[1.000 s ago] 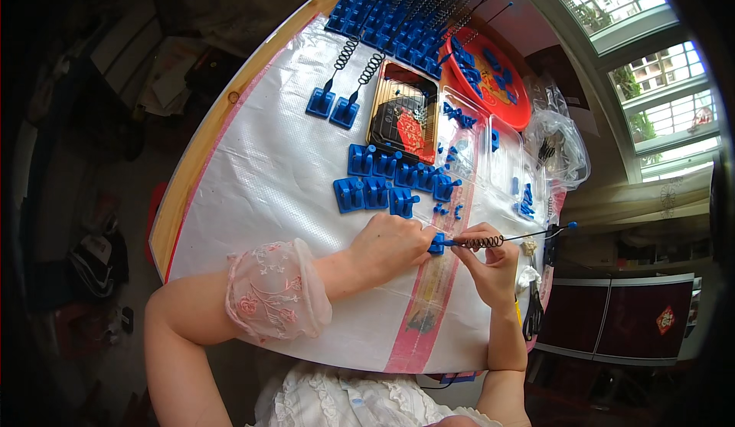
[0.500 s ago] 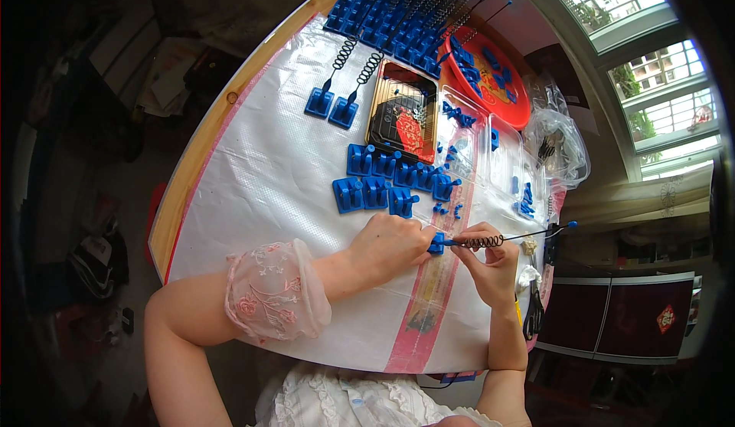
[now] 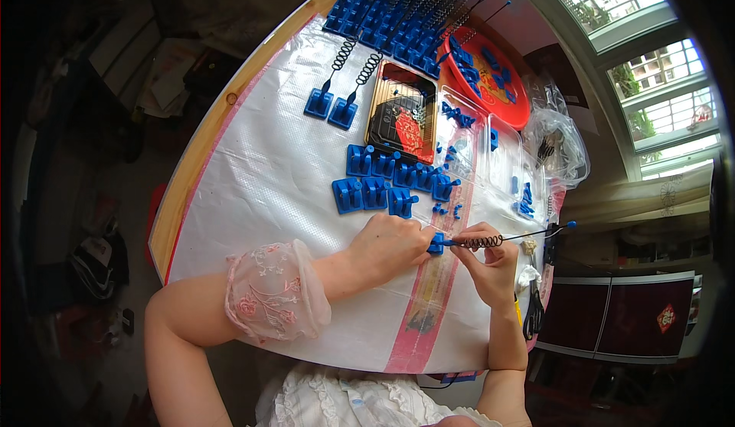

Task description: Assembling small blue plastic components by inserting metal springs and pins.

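Blue plastic base (image 3: 437, 244): located at the near right of the white woven table cover (image 3: 260, 189), pinched between the fingertips of the left hand (image 3: 389, 242). A black coil spring (image 3: 482, 241) runs out of the base to the right; a thin black rod (image 3: 536, 233) extends beyond the spring and ends in a small blue tip (image 3: 571, 225). The right hand (image 3: 490, 268) is closed around the spring from below, thumb on top. Both hands touch the same assembly and sit just above the cover.

Surroundings:
- A cluster of loose blue bases (image 3: 390, 183) lies just beyond the left hand, in two rough rows, near but not touching it.
- Two finished spring units (image 3: 331, 107) lie farther out on the cover, well apart from the hands.
- A dark rectangular tray (image 3: 400, 113) sits beside them, with clear plastic trays (image 3: 490, 155) of small blue parts to its right.
- A red round tray (image 3: 490, 75) holds more blue parts at the far right.
- A dense stack of completed units (image 3: 406, 6) occupies the far edge.
- A clear plastic bag (image 3: 559, 143) lies near the right edge of the table.
- Scissors (image 3: 532, 316) lie just right of the right wrist.

A pink stripe in the cover runs beneath the hands.
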{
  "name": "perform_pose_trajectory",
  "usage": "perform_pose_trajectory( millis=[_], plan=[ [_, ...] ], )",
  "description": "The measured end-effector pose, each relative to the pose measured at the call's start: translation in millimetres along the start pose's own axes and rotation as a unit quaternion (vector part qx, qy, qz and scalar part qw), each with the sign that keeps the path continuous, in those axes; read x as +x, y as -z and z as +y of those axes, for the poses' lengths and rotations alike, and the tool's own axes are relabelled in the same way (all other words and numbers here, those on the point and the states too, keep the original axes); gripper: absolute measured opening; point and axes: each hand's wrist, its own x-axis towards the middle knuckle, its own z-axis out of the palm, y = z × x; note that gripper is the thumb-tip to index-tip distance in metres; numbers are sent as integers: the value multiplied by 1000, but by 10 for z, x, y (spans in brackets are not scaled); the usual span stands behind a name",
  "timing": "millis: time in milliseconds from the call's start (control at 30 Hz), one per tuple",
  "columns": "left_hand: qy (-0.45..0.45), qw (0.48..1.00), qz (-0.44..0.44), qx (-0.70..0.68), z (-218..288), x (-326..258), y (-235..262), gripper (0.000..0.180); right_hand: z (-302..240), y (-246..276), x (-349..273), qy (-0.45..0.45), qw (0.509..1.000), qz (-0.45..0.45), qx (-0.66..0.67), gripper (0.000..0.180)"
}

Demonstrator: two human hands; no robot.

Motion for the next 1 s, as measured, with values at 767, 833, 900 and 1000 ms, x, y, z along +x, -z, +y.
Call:
perform_pose_trajectory(
  millis=[767, 833, 900, 1000],
  plan=[
    [-3, 1000, -8, 7, -25, -1, -33, 29, 24, -20, -15, -3, 1000, 10, 15, 19],
    [-2, 1000, -6, 9, -24, -1, -32, 28, 6, -19, -12, -3, 1000, 9, 10, 19],
    [-1, 1000, -7, 9, -20, 0, -27, 28, 13, -18, -13, -3, 1000, 8, 9, 19],
    [1, 1000, -10, 6, -16, 2, -17, 28, 11, -14, -12, 1, 1000, 8, 5, 19]
  ],
)
